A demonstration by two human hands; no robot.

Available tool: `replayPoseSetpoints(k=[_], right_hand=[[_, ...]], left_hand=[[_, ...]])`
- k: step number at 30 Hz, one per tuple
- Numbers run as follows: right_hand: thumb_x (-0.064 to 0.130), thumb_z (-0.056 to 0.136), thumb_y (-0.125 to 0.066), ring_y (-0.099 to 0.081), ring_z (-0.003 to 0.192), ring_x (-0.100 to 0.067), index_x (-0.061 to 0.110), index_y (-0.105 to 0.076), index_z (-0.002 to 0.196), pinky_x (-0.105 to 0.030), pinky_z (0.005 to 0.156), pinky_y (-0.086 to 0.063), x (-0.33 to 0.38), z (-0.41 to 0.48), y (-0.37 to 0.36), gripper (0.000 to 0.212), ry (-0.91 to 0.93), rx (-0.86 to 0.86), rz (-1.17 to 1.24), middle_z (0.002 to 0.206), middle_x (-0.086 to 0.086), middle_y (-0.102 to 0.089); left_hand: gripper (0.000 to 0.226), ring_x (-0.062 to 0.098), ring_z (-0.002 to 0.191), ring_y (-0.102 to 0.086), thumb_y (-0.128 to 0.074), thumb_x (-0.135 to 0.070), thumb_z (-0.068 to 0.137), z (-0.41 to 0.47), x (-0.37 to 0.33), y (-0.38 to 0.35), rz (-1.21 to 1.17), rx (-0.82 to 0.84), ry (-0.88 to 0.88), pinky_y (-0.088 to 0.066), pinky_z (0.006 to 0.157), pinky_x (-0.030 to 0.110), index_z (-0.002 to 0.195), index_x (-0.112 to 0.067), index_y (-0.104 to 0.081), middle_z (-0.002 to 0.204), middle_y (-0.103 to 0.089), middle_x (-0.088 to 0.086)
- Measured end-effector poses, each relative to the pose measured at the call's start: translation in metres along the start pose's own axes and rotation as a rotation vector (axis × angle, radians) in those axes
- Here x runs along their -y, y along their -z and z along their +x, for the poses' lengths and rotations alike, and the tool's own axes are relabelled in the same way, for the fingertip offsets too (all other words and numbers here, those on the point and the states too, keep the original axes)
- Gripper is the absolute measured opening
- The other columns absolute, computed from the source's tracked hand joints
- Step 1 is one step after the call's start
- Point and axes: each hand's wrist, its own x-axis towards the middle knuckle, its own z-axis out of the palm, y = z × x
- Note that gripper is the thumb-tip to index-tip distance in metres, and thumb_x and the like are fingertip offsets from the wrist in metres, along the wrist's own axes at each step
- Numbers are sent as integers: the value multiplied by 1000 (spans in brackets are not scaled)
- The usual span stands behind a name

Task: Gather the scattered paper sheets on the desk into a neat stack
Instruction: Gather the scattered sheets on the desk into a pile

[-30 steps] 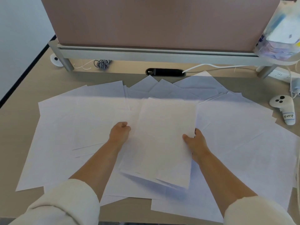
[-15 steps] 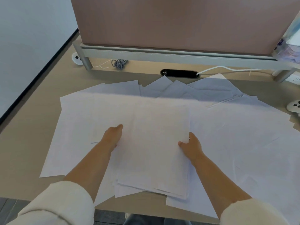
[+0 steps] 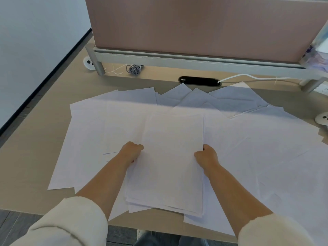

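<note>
Surface: pale wood, with a pinkish panel on a grey rail along its far side. Under the rail I log a coiled grey cord at far left, a black port at far centre, and a white cable running right from the port. A white controller is partly cut off at the right edge of my view.

Sheets: white, loose, overlapping, spread across the surface from left to right. Several corners point toward the port.

Stack: centre, near the front edge, lying on the loose sheets. Its lower layers splay out unevenly at the near left corner.

Left hand: fingers curled, gripping the stack's left edge.

Right hand: thumb on top, fingers curled round the stack's right edge, gripping it.

Sleeves: cream, with both forearms bare beyond them.
</note>
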Motion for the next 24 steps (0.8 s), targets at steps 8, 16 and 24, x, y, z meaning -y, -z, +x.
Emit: replayPoseSetpoints(k=[8, 16, 24], right_hand=[[-4, 82, -42, -50, 76, -23, 7, -54, 84, -28, 64, -40, 2, -1, 3, 16, -47, 43, 142, 85, -11, -54], [3, 86, -53, -57, 83, -27, 9, -58, 98, -40, 81, -51, 1, -5, 10, 14, 14, 116, 298, 97, -15, -62], [20, 91, -59, -67, 87, -19, 12, -55, 117, -29, 67, -58, -7, -6, 30, 27, -39, 306, 647, 102, -5, -68]], left_hand=[[23, 22, 72, -48, -67, -24, 83, -6, 1, -5, 3, 9, -104, -39, 65, 29, 77, -11, -49, 79, -49, 5], [52, 27, 106, -59, -69, -18, 84, -13, 8, -14, -152, 135, -328, -50, 92, 42, 129, -17, -42, 119, -58, 5], [35, 18, 91, -60, -58, -7, 91, -11, -19, -7, -349, 171, -496, -51, 71, 27, 120, -20, -43, 102, -60, -4]])
